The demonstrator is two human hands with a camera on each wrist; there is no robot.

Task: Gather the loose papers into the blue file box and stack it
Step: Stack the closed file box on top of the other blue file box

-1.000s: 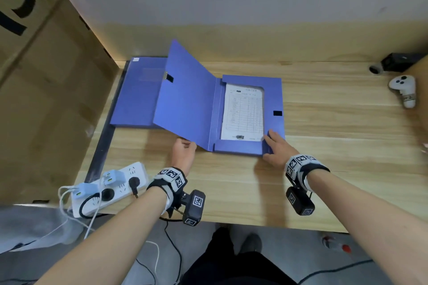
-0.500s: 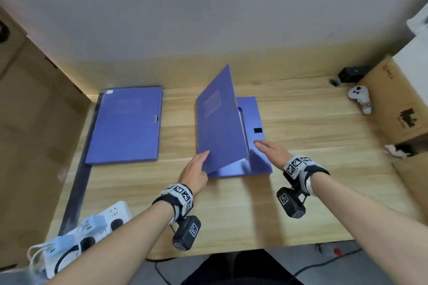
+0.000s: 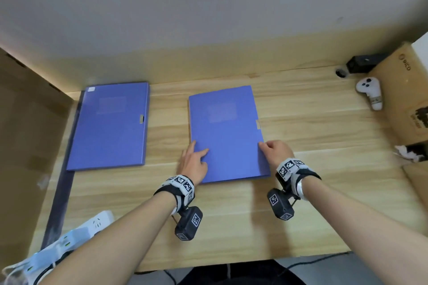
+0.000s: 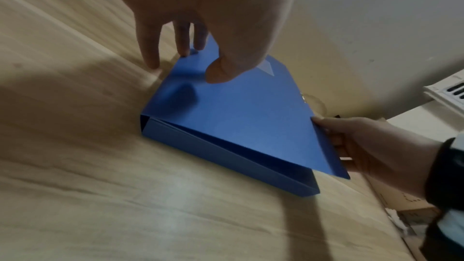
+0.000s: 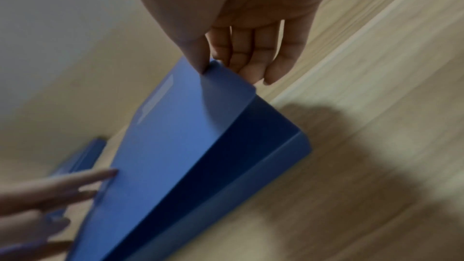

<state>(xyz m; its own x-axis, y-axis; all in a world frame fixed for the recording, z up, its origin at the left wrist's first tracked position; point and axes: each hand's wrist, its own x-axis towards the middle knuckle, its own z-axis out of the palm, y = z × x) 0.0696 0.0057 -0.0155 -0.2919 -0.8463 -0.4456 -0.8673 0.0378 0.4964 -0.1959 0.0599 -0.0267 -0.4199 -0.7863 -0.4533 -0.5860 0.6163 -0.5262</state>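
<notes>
A blue file box (image 3: 225, 132) lies mid-table with its lid folded down over it. In the left wrist view the lid (image 4: 238, 110) still stands slightly up along the right side. The papers are hidden inside. My left hand (image 3: 199, 148) sits at the box's near left corner, thumb (image 4: 220, 70) resting on the lid and straight fingers beside the spine. My right hand (image 3: 264, 146) pinches the lid's right flap (image 5: 226, 78), thumb on top and fingers behind it. A second blue file box (image 3: 108, 125) lies closed at the left.
The wooden table (image 3: 301, 215) carries a white power strip (image 3: 97, 222) at the near left. A white controller (image 3: 370, 92) and a black device (image 3: 363, 63) sit at the far right. Cardboard boxes (image 3: 405, 99) crowd the right edge, and a cardboard wall (image 3: 27, 122) stands left.
The lid was open to the left with the papers showing. It has swung over to the right and down onto the box, my left hand following it and my right hand taking its right edge.
</notes>
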